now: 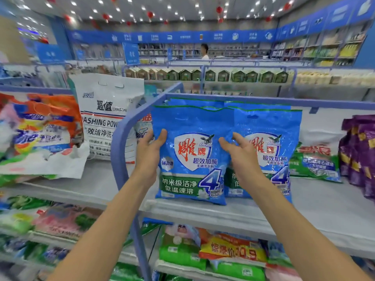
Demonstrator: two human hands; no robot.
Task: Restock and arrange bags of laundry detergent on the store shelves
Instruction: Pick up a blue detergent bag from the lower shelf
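Head view. Front blue detergent bag [190, 155] stands upright on the grey shelf [324, 207], just inside the blue rail frame [119, 142]. Left hand [151, 148] is at the bag's left edge — thumb on the front face, fingers hidden behind; it appears to grip that edge. Right hand [238, 152] is spread wide, fingers loose, at the bag's right edge; contact cannot be told. Second blue bag [272, 151] stands just beside, to the right, partly behind that hand. White washing-powder bag [105, 114] stands left of the frame; purple bags [359, 151] far right.
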